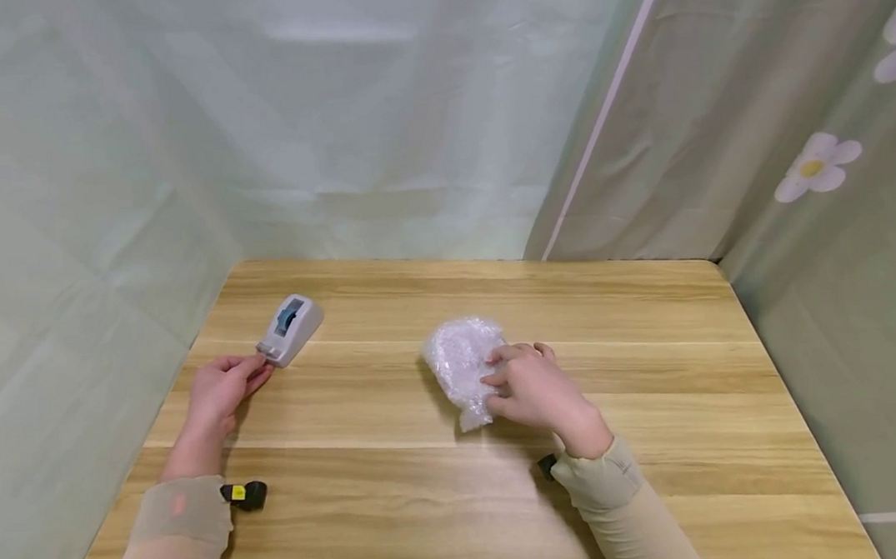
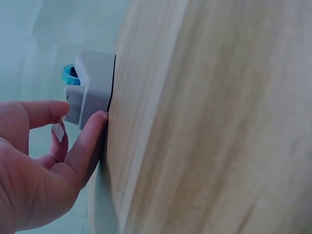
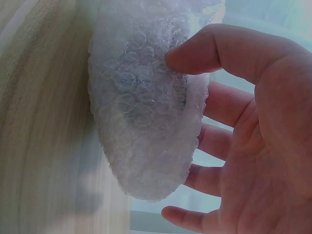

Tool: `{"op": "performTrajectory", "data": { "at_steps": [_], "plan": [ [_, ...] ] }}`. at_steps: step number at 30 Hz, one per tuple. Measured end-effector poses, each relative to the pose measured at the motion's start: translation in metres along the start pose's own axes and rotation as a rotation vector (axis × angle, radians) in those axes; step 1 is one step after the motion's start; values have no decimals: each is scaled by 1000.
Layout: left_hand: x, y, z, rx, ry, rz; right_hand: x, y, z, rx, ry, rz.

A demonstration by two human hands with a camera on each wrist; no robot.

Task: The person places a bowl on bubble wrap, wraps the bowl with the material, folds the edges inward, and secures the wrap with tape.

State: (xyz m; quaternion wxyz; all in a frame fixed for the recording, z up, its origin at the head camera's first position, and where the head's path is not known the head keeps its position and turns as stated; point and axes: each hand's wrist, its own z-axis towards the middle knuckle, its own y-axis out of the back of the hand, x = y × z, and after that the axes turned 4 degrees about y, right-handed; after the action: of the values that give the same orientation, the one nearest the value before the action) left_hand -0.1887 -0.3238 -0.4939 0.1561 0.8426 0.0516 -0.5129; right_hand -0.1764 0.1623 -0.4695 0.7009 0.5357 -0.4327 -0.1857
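On the left side of the table, a grey tape dispenser (image 1: 291, 330) with a blue tape core stands with its front end toward me. My left hand (image 1: 222, 388) is at that front end, fingers touching it. In the left wrist view, a small whitish strip of tape (image 2: 58, 131) shows between the left thumb and a curled finger; the exact contact is partly hidden. At mid-table, my right hand (image 1: 531, 388) holds a bubble-wrapped package (image 1: 462, 362) by its right side. Its thumb presses on the bubble wrap (image 3: 141, 102) while the other fingers reach behind. The contents are hidden.
The wooden table (image 1: 427, 497) has pale curtains (image 1: 381, 132) behind it and along both sides. A black wrist camera (image 1: 249, 495) sits by the left sleeve, and another (image 1: 547, 467) by the right sleeve.
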Motion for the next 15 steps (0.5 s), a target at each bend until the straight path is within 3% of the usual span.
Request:
{"op": "performTrajectory", "data": {
  "at_steps": [15],
  "plan": [
    [-5,1,-3,-1,16,48,1,4,0,0,-2,5]
  ]
}}
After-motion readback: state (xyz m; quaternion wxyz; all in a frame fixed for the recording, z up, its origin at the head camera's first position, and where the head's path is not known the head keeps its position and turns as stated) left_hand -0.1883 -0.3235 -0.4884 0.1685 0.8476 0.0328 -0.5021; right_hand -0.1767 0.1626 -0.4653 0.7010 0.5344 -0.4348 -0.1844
